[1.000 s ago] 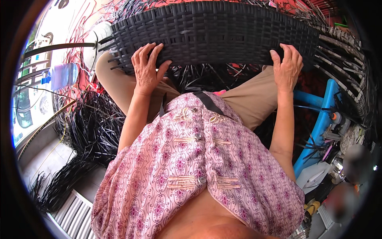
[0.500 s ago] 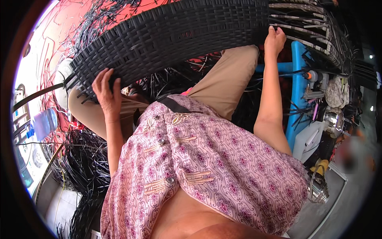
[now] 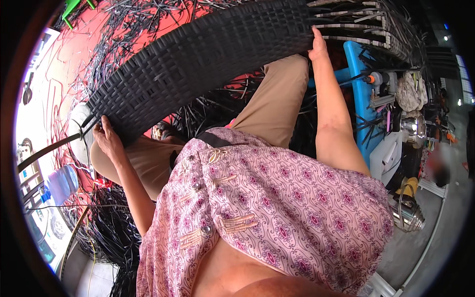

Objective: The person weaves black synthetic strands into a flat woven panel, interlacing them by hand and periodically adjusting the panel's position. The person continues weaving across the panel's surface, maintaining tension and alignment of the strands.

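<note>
A long black woven strip panel [image 3: 198,64] lies across in front of my knees, curving from the lower left up to the upper right. At its lower left corner, my left hand [image 3: 109,141] grips the edge, some fingers out of sight against the weave. My right hand [image 3: 319,47] holds the panel's other end, where the dense weave meets a white-and-black slatted frame [image 3: 356,29]. The fingers of that hand are partly hidden. A dark band [image 3: 54,151] sticks out leftward beyond the left corner.
Loose black strips [image 3: 143,24] litter the red floor [image 3: 64,69], with a large bundle of strips [image 3: 109,222] at lower left. To the right stands a blue plastic stool [image 3: 358,89] beside tools and a metal flask [image 3: 408,215]. A clear water bottle [image 3: 62,185] is at the left.
My left hand has moved left and down to the panel's corner, from lying against its lower edge. My right hand has shifted slightly left in view, as has the panel's right end.
</note>
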Action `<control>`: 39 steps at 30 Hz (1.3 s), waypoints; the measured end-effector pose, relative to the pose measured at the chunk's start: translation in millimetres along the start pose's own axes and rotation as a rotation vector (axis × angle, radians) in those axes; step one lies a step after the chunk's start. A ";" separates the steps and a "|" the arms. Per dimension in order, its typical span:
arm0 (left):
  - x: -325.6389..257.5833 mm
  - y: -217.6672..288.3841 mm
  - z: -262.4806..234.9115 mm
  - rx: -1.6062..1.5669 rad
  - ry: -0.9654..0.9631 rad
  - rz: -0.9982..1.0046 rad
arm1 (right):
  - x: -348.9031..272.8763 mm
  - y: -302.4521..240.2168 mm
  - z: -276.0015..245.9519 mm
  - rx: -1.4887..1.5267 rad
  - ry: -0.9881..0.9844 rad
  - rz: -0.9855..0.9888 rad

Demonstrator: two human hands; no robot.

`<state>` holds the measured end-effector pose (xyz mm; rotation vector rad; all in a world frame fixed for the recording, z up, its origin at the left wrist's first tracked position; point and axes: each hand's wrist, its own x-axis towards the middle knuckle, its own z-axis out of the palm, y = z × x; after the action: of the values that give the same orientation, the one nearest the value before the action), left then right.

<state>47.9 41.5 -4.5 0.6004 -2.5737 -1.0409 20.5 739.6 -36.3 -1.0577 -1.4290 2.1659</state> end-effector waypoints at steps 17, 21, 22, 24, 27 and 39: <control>271.0 -186.5 -157.7 0.301 -0.047 0.019 | -239.0 90.3 104.4 0.125 -0.142 -0.185; 244.7 -95.5 -101.7 1.168 0.274 -0.062 | -251.8 102.6 85.1 0.162 -0.085 -0.122; 227.7 -92.7 -93.7 1.100 0.595 0.139 | -251.7 106.7 85.2 0.167 -0.078 -0.086; 196.6 -64.1 -68.1 0.781 0.669 0.528 | -257.4 116.5 87.7 0.193 -0.110 -0.104; 47.3 94.2 39.9 0.182 0.417 1.025 | -264.5 121.3 78.0 0.172 -0.071 -0.180; -151.3 193.9 112.9 0.259 -0.145 1.206 | -282.1 50.3 -57.3 -0.020 -0.001 -0.111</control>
<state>80.2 306.9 37.5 -0.9377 -2.4644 -0.3160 256.5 576.1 18.4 -0.9601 -1.4771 2.0789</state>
